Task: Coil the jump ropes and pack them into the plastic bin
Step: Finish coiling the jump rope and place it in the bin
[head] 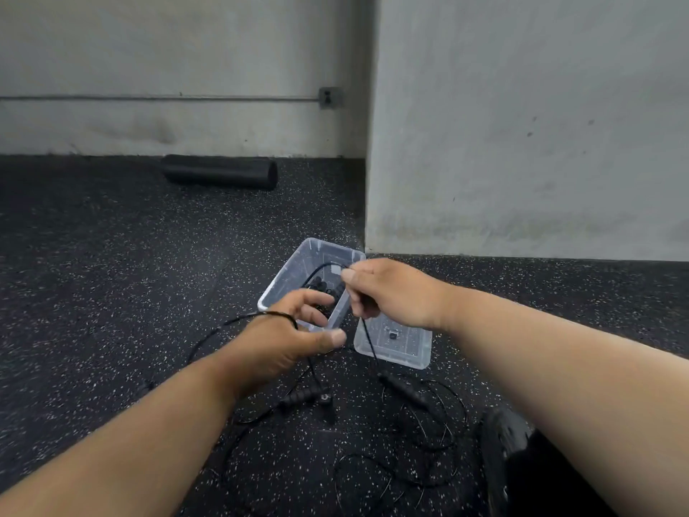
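Black rope [367, 339] runs between the two hands, above the speckled floor [112, 292] and just in front of the clear plastic bin [274, 289]. The right hand [391, 292] is over the near right corner of the bin, with its fingers curled, and it pinches the thin cord; from this hand the cord hangs down to a black handle [404, 389] that lies on the floor. The left hand [287, 341] is lower and nearer, half closed, with the thumb stretched to the right. One loop of the cord goes over its back near the wrist, and the fingers curl loosely around the strand. A second black handle [305, 395] lies on the floor below the left hand. More loose cord [440, 423] is spread on the floor near the bottom of the view, tangled, so I cannot tell how many ropes it makes. Inside the bin there is already something dark, probably one coiled rope. I count one bin, one clear lid [395, 341] flat on the floor touching the bin's right side, and one black foam roller [220, 171] by the far wall [149, 50].
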Demonstrator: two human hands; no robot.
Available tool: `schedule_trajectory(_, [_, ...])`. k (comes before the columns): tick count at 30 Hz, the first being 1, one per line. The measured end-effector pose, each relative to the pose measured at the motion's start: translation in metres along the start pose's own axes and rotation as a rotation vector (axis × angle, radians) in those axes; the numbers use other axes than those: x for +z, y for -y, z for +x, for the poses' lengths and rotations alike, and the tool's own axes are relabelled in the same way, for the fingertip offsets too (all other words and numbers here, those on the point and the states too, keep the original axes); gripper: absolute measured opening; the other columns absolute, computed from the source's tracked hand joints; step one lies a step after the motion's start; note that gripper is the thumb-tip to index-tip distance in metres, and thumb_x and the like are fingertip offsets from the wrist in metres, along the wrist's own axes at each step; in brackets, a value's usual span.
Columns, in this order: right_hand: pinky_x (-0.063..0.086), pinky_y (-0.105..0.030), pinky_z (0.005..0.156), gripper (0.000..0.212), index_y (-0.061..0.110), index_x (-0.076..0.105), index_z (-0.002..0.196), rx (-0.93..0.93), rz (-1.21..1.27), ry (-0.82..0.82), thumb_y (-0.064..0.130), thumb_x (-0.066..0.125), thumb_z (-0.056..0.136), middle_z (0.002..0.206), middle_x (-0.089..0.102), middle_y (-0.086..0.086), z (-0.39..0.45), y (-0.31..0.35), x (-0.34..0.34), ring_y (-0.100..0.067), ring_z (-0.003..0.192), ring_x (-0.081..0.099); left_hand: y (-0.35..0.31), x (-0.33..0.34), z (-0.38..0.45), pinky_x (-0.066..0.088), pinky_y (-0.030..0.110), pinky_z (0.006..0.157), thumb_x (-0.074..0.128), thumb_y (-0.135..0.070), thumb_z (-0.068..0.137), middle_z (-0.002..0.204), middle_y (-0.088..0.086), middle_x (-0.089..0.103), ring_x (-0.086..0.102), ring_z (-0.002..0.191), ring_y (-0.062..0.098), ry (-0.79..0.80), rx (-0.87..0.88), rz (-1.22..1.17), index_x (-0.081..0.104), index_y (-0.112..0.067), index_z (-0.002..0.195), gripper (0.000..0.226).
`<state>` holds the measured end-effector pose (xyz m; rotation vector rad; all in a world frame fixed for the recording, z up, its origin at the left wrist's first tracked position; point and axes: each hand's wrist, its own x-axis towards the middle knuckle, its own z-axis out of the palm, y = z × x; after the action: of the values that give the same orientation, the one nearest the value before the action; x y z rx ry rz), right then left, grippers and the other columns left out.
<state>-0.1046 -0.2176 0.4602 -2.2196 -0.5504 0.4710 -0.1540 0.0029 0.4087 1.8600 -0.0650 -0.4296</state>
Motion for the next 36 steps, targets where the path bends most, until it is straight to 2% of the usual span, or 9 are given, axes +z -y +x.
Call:
schedule_trajectory(3, [0.056, -0.041, 0.081, 0.038, 0.006, 0.058, 0.087, -0.097, 0.140, -0.014, 0.024, 0.037, 0.113, 0.084, 0.070, -0.017, -0.004, 0.022, 0.000, -0.020, 0.073, 0.063, 0.014, 0.014, 0.008, 0.057, 0.050, 0.091, 0.092, -0.056, 0.067, 0.107, -0.006, 0.067, 0.068, 0.088, 0.020, -0.042, -0.064, 0.067, 0.065, -0.052, 0.120, 0.060])
schedule_trajectory(8, [0.054, -0.040, 0.078, 0.033, 0.008, 0.060, 0.092, -0.144, 0.430, -0.017, 0.025, 0.041, 0.113, 0.087, 0.072, -0.013, -0.006, 0.039, 0.003, -0.024, 0.075, 0.060, 0.013, 0.028, 0.009, 0.047, 0.020, 0.069, 0.064, -0.044, 0.102, 0.090, -0.013, 0.069, 0.062, 0.073, -0.005, -0.109, -0.012, 0.324, 0.069, -0.042, 0.115, 0.014])
schedule_trajectory(10, [0.053, -0.039, 0.078, 0.033, 0.008, 0.060, 0.092, -0.167, 0.454, -0.033, 0.023, 0.040, 0.113, 0.089, 0.072, -0.015, -0.008, 0.041, 0.000, -0.025, 0.076, 0.060, 0.007, 0.026, 0.007, 0.039, 0.012, 0.054, 0.053, -0.043, 0.107, 0.077, -0.013, 0.065, 0.056, 0.058, -0.008, -0.117, -0.031, 0.326, 0.073, -0.039, 0.107, 0.020])
schedule_trajectory(16, [0.051, -0.044, 0.081, 0.028, 0.013, 0.069, 0.102, -0.160, 0.591, -0.191, 0.026, 0.046, 0.112, 0.103, 0.075, -0.010, -0.004, 0.030, -0.016, -0.021, 0.081, 0.064, 0.001, 0.001, 0.012, 0.045, 0.033, 0.065, 0.045, -0.048, 0.109, 0.078, -0.011, 0.068, 0.057, 0.069, 0.009, -0.198, -0.016, 0.252, 0.073, -0.048, 0.096, 0.032])
schedule_trajectory(21, [0.056, -0.032, 0.083, 0.016, 0.026, 0.071, 0.113, 0.018, 0.357, -0.063, 0.024, 0.057, 0.105, 0.110, 0.074, 0.002, -0.003, 0.008, -0.013, -0.011, 0.092, 0.068, -0.026, -0.008, 0.003, 0.044, 0.035, 0.067, 0.046, -0.038, 0.111, 0.078, -0.005, 0.067, 0.051, 0.066, 0.011, -0.288, 0.094, 0.013, 0.078, -0.033, 0.095, 0.036])
schedule_trajectory(24, [0.051, -0.015, 0.069, 0.017, 0.026, 0.067, 0.117, 0.104, 0.099, 0.137, 0.022, 0.060, 0.102, 0.100, 0.068, 0.010, -0.003, -0.008, -0.001, 0.010, 0.072, 0.062, -0.040, -0.005, -0.004, 0.043, 0.025, 0.062, 0.045, -0.034, 0.111, 0.082, 0.001, 0.067, 0.048, 0.064, 0.009, -0.303, 0.120, -0.091, 0.078, -0.022, 0.099, 0.037])
schedule_trajectory(28, [0.055, -0.036, 0.093, 0.017, 0.038, 0.068, 0.113, 0.149, -0.121, 0.292, 0.038, 0.069, 0.096, 0.104, 0.071, 0.015, -0.004, -0.029, 0.019, -0.010, 0.099, 0.068, -0.050, 0.001, -0.011, 0.037, 0.026, 0.060, 0.045, -0.032, 0.111, 0.085, 0.004, 0.065, 0.044, 0.063, 0.010, -0.297, 0.150, -0.165, 0.075, -0.014, 0.107, 0.035])
schedule_trajectory(33, [0.056, -0.038, 0.086, 0.032, 0.036, 0.062, 0.128, 0.131, -0.052, 0.189, 0.050, 0.064, 0.100, 0.100, 0.071, 0.011, -0.008, -0.033, 0.038, -0.015, 0.089, 0.068, -0.059, 0.005, -0.018, 0.033, 0.029, 0.061, 0.047, -0.035, 0.110, 0.086, 0.004, 0.064, 0.041, 0.060, 0.009, -0.280, 0.190, -0.259, 0.077, -0.019, 0.108, 0.034])
schedule_trajectory(36, [0.057, -0.040, 0.081, 0.016, 0.027, 0.070, 0.108, 0.098, -0.030, 0.114, 0.041, 0.061, 0.104, 0.085, 0.070, 0.012, -0.010, -0.033, 0.038, -0.014, 0.079, 0.061, -0.065, 0.009, -0.021, 0.034, 0.025, 0.059, 0.047, -0.034, 0.110, 0.086, 0.003, 0.064, 0.041, 0.059, 0.009, -0.289, 0.213, -0.274, 0.076, -0.017, 0.110, 0.034])
